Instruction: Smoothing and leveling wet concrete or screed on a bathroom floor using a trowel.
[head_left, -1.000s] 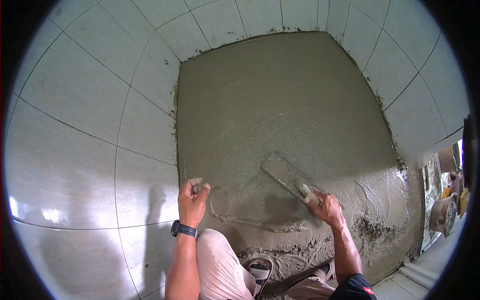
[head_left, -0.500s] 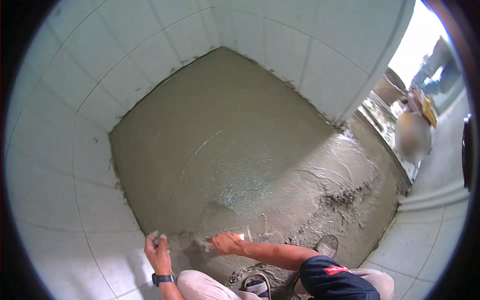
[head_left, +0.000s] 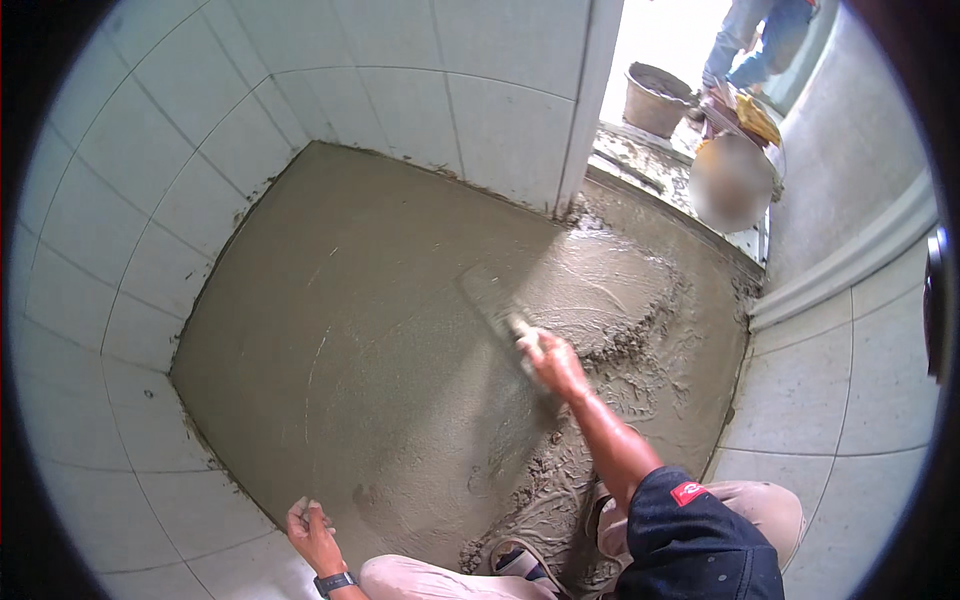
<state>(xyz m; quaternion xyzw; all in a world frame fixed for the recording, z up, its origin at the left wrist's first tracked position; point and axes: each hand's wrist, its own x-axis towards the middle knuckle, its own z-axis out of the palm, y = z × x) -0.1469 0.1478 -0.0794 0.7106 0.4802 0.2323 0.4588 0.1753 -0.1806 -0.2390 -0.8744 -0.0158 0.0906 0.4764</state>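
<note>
My right hand (head_left: 553,362) is closed round the handle of a flat plastering trowel (head_left: 487,297). The trowel's long blade, blurred, lies on the wet grey mortar (head_left: 300,300) that covers the floor, at the border of shade and light. My left hand (head_left: 312,530) hovers by the foot of the tiled wall at the lower left, away from the trowel. Its fingers are loosely bent and apart, grey mortar smears the tips, and I see nothing held. Rough, lumpy mortar (head_left: 640,345) lies right of the trowel and around my sandalled feet (head_left: 525,560).
White tiled walls (head_left: 130,300) enclose the mortar floor. A doorway at the upper right has a muddy sill (head_left: 640,170), a bucket (head_left: 655,105) of grey mix and a blurred round shape (head_left: 733,183). Beyond stands a person in blue trousers (head_left: 765,40).
My right hand has swept the trowel from near my left hand up and right across the mortar, turning the blade. My left hand stays by the wall. The view has shifted toward the doorway.
</note>
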